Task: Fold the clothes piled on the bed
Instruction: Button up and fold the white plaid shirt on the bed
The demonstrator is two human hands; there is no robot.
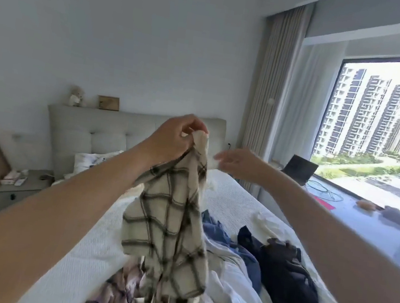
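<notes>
Head view, left to right. Nightstand (pixel 10 188) at far left beside the bed (pixel 91 246), with small boxes on it, blurred. Left hand (pixel 177 139) is raised in mid frame, fingers curled and pinching the top edge of a cream plaid garment (pixel 169 224), which hangs down in the air above the near part of the bed. Right hand (pixel 237 163) is just to the right of that top edge, fingers loosely spread and motion-blurred; it appears to hold nothing, though a fingertip pinch cannot be ruled out.

Step, as judged: the garment has been lifted out of the pile and is being opened up, no fold made yet. Next move likely calls for the right hand to find a second corner or shoulder, so the cloth can be stretched flat and laid on the bed.

Rest of the pile lies on the bed: a pinkish plaid piece (pixel 115 294) near and low, blue clothes (pixel 231 244), a dark garment (pixel 286 281) further right. Laptop (pixel 300 167) on the window sill (pixel 364 225) at far right.

Hidden: the garment's lower end is cut off by the frame bottom, its type unclear; clothes behind it are covered.
</notes>
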